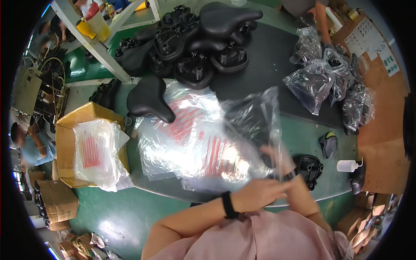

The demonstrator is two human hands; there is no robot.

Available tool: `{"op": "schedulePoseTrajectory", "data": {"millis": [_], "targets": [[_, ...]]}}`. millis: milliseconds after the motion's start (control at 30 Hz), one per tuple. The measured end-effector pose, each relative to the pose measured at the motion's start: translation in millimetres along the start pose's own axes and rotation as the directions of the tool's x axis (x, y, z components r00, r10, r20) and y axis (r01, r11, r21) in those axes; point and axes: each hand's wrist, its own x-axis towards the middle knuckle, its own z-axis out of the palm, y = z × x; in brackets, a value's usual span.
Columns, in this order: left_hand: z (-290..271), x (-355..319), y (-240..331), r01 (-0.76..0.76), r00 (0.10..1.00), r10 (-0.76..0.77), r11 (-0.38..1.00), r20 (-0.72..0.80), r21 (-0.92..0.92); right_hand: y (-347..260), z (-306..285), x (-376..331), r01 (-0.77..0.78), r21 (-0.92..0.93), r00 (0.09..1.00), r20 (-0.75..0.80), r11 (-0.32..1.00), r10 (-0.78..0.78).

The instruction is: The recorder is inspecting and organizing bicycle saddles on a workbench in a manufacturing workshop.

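A black bicycle saddle in a clear plastic bag (253,117) is held up over the table, tilted. My right hand (278,159), smeared by motion, closes on the saddle's near end, partly behind the film. The bag's loose edge hangs down to my left hand (260,194), which crosses in front of my right wrist with its fingers by that edge. They look closed on the film, though blur hides the fingertips. Below the bagged saddle lie flat clear bags (162,147) with red print. An unbagged black saddle (149,97) rests at their far left corner.
Unbagged saddles (186,39) are heaped at the back; bagged ones (314,82) pile up at right, near another person's arm (322,21). An upturned saddle (310,170) and a white squeeze bottle (347,165) sit right. A yellow-brown carton (65,149) holding bags stands left.
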Motion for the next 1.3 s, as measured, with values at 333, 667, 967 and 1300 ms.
{"op": "schedulePoseTrajectory", "data": {"millis": [333, 667, 967, 1300], "targets": [[-139.2, -133.2, -109.9, 0.580, 0.333, -0.665, 0.704, -0.669, -0.410, -176.7, 20.5, 155.1, 0.362, 0.487, 0.806, 0.265, 0.795, -0.529], [-95.2, -145.6, -100.4, 0.604, 0.497, -0.390, 0.797, -0.775, -0.013, 10.6, 335.6, 157.1, -0.601, 0.147, 0.362, 0.926, 0.786, 0.104], [-177.2, -78.8, -19.6, 0.740, 0.671, -0.278, 0.203, -0.687, 0.641, 7.6, 160.5, 47.3, -0.308, -0.082, 0.429, 0.877, 0.948, 0.216], [-164.0, -59.5, -90.1, 0.707, 0.652, -0.585, 0.699, -0.483, 0.108, 2.6, -47.9, -65.0, -0.030, -0.218, 0.862, 0.488, 0.976, 0.135]]}}
